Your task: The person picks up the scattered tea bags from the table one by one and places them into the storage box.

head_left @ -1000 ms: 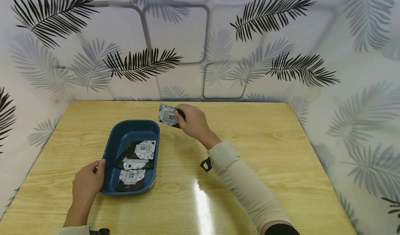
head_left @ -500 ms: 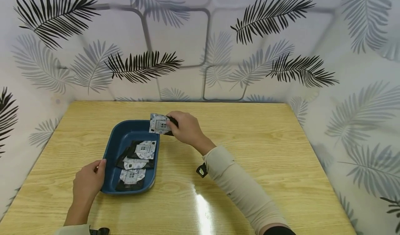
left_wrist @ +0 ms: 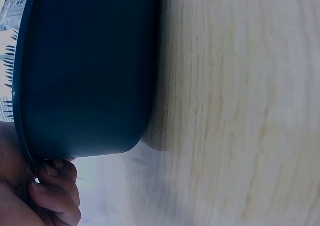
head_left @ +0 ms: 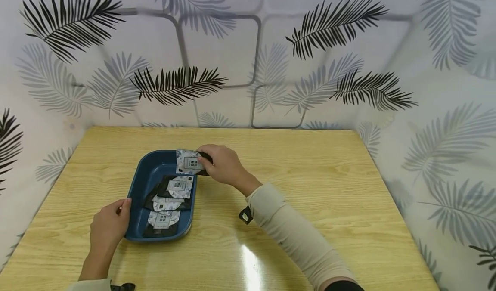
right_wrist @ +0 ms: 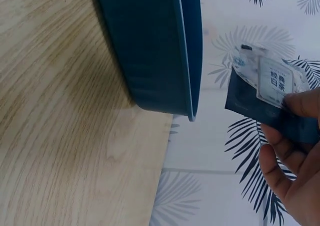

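Note:
A blue plastic basin stands on the left of the table. My left hand pinches its left rim; the left wrist view shows the thumb above and curled fingers below the edge. Several black-and-white sachets lie overlapping inside the basin. My right hand pinches another flat sachet, printed with a pale floral pattern and a label, over the basin's far right rim. In the right wrist view this sachet is above the rim level, thumb on its label.
The wooden table extends to the right of the basin. A patterned wall covering with feather-like leaves rises behind the table's far edge and along its sides.
My right hand has carried its sachet left and toward me, from beyond the basin's right side to over its far right rim. The left hand and the basin stay put.

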{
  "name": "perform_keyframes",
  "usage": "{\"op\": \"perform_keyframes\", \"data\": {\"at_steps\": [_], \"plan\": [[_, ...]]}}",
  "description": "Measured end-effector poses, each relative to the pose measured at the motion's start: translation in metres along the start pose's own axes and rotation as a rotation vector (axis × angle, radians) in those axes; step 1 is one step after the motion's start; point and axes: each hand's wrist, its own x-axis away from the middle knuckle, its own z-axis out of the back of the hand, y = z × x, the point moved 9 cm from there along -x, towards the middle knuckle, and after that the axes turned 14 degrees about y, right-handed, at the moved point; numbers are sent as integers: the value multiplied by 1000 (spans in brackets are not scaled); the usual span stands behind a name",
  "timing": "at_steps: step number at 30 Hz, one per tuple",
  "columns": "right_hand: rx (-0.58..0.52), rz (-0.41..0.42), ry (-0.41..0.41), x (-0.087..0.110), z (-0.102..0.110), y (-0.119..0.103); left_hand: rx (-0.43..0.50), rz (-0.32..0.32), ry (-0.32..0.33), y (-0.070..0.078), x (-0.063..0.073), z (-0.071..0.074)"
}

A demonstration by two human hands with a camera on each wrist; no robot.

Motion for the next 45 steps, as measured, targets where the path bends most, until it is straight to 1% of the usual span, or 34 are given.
{"op": "perform_keyframes", "data": {"at_steps": [3,6,10,16,21,26,30,35,38,45], "plan": [[-20,23,-30,0,-6,-6,4,-1,-4,-1,1,0],[-30,42,-43,-1,-10,-11,8,-1,-4,-2,2,0],[-24,69,-52,-3,-15,-19,7,-4,0,-2,2,1],[-9,120,-106,-1,-26,-31,13,-6,11,-4,1,2],[2,126,-148,2,-34,-37,8,-8,16,-3,1,3],[10,125,-152,1,-34,-40,6,-5,18,1,-1,2],[16,147,-160,2,-37,-44,13,-7,11,3,-3,1],[22,184,-193,5,-48,-49,9,-5,11,0,-3,0],[20,203,-196,6,-54,-51,7,-10,15,1,-4,0],[17,204,-219,11,-66,-52,10,-13,13,1,-3,-1]]}}
